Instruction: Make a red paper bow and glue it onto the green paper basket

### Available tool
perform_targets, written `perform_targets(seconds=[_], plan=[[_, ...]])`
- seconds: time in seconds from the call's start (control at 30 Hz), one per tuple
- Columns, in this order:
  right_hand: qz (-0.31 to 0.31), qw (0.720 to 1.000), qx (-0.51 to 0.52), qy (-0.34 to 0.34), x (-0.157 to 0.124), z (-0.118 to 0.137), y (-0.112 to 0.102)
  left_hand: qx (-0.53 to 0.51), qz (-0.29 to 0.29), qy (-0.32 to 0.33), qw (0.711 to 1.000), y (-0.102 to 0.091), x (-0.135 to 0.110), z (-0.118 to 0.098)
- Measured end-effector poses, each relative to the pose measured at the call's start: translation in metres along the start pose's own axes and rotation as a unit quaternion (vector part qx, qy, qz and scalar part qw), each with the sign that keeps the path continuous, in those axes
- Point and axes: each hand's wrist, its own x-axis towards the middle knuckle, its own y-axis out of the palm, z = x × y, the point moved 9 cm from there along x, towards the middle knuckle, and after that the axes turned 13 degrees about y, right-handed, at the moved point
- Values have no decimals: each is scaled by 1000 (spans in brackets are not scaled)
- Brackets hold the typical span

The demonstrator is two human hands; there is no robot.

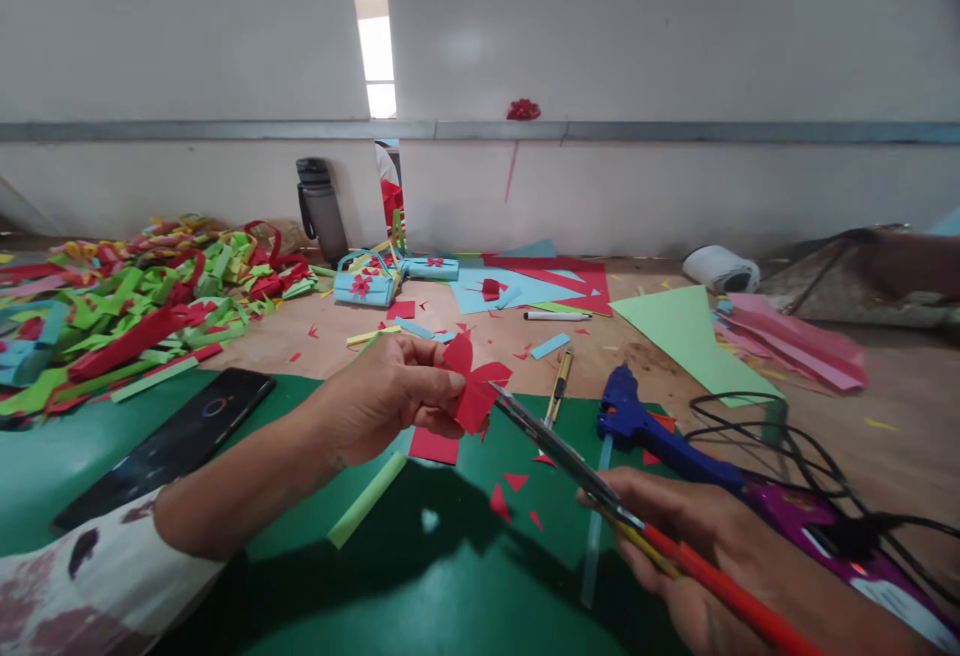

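Observation:
Between the thumb and fingers of my left hand (397, 381) is a red paper flower (480, 391) with rounded petals. My right hand (697, 556) is wrapped round a pair of scissors (555, 451) with red and yellow handles. The blade tips meet the flower's right edge; whether they are parted there is too fine to tell. Below, on the green mat (360, 596), lie small red paper scraps (500, 503), a red paper square (433, 446) and a pale green paper strip (367, 499). Beyond the scissors rests a yellow utility knife (559, 386).
A blue glue gun (660, 431) with black cables lies at the right. A phone (172, 441) and a heap of coloured paper strips (157, 306) are at the left. Behind stand a grey bottle (322, 211) and small blue paper bags (364, 286). Green paper (694, 341) lies back right.

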Motion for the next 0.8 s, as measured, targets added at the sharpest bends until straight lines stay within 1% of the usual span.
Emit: perform_targets(seconds=[0.07, 0.13, 0.23, 0.37, 0.5, 0.67, 0.8], plan=[[-3, 1000, -2, 0, 1, -1, -1, 4, -2, -5, 1000, -2, 1, 2], [19, 1000, -6, 9, 1, -2, 1, 4, -10, -10, 1000, -4, 2, 4], [54, 998, 1, 43, 2, -4, 6, -3, -8, -13, 1000, -4, 4, 8], [92, 992, 46, 71, 3, 0, 11, -18, 5, -15, 1000, -2, 4, 11], [95, 992, 51, 70, 3, 3, 11, -33, 11, -13, 999, -1, 4, 12], [97, 991, 43, 84, 3, -6, 13, -26, -2, -17, 1000, -3, 5, 14], [91, 993, 37, 62, 4, -5, 11, -17, -4, -15, 1000, -4, 6, 14]])
